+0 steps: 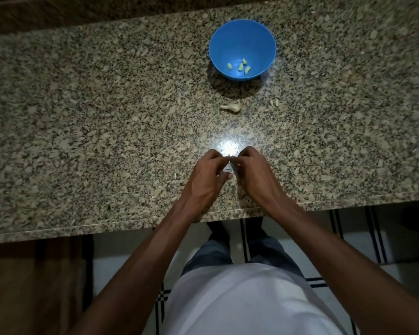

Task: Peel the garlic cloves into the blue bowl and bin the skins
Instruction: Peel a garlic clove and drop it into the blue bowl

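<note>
White shirt, blue jeans, dark footwear; forearms bare, no sleeves; both hands bare.

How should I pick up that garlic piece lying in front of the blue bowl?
Probably pinch the garlic piece from above across its fat right end. It lies flat on the counter, and its left end tapers to a thin tail that looks likely to slip or snap.

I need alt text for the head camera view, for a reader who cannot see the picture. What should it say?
Seen from above, a person's left hand and right hand meet fingertip to fingertip over a speckled granite counter, apparently pinching something small that is hidden. Farther back stands a blue bowl holding four peeled cloves, with a garlic piece lying on the counter near it.
</note>
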